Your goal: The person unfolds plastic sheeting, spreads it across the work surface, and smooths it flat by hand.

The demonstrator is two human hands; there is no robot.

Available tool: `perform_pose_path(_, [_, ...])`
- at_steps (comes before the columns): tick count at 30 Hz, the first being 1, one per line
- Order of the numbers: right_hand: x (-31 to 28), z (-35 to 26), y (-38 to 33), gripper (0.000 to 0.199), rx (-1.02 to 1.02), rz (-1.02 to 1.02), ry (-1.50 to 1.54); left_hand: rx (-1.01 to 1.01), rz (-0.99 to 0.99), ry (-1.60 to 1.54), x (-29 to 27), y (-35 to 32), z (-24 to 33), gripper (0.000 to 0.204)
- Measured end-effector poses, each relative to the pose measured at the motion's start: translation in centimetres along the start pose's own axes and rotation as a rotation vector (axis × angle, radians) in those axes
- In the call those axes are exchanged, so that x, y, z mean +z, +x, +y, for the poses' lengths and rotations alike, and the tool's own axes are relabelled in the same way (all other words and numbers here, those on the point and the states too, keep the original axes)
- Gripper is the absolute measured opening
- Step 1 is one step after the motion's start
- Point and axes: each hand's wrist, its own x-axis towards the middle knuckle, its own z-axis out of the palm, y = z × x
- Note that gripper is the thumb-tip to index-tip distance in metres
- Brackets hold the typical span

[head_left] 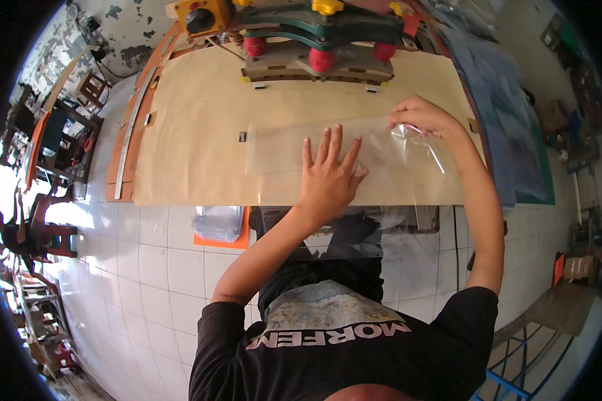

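A clear plastic sheet (277, 150) lies on the tan covering (187, 127) of the worktable, its lower part hanging over the front edge toward me. My left hand (331, 170) rests flat on the sheet with its fingers spread. To the right, my right hand (425, 119) is closed in a pinch on the sheet's far right part, where the film is lifted, curled and shiny. The tips of the right fingers partly hide the pinched edge. A small dark clip-like piece (243, 137) sits at the sheet's left end.
Beyond my hands stands a green press head (324, 33) with red cylinders and yellow knobs, beside a yellow switch box (201, 17). A metal ruler (132, 137) lies along the left edge. Bluish film (495, 113) drapes at right. Stacked clear plastic (219, 224) sits below the table front.
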Motion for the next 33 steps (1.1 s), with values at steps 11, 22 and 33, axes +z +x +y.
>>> perform_pose_path(11, [0.0, 3.0, 1.1, 0.030, -0.093, 0.034, 0.106, -0.003, 0.041, -0.019, 2.8, 3.1, 4.1, 0.064])
perform_pose_path(22, [-10.2, 12.0, -11.6, 0.070, -0.419, -0.008, 0.309, -0.044, -0.045, 0.031, 3.6, 3.2, 4.2, 0.066])
perform_pose_path(33, [-6.3, -2.4, -13.0, 0.061, -0.371, -0.092, -0.059, 0.048, -0.012, -0.075, 2.3, 3.4, 4.0, 0.063])
